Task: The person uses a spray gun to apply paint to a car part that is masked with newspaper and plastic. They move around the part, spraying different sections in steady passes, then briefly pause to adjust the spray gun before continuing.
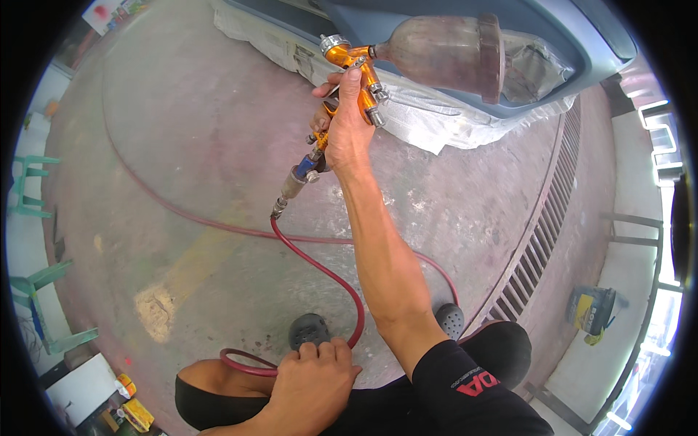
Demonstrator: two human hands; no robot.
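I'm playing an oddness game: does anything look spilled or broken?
Yes: a rough-edged, pale tan patch marks the grey concrete floor at lower left. It looks odd because the floor around it is darker; I can't tell whether it's spilled or damaged.

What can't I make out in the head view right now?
All in the head view:
- Spray gun grip: mostly covered by the right hand.
- Whether the left hand grips the red hose: its palm is turned away, hidden by its back.
- A stretch of hose: behind the right forearm.
- Cup fill level: obscured by its cloudy wall.
- Blue-grey panel: cut off by the top edge.
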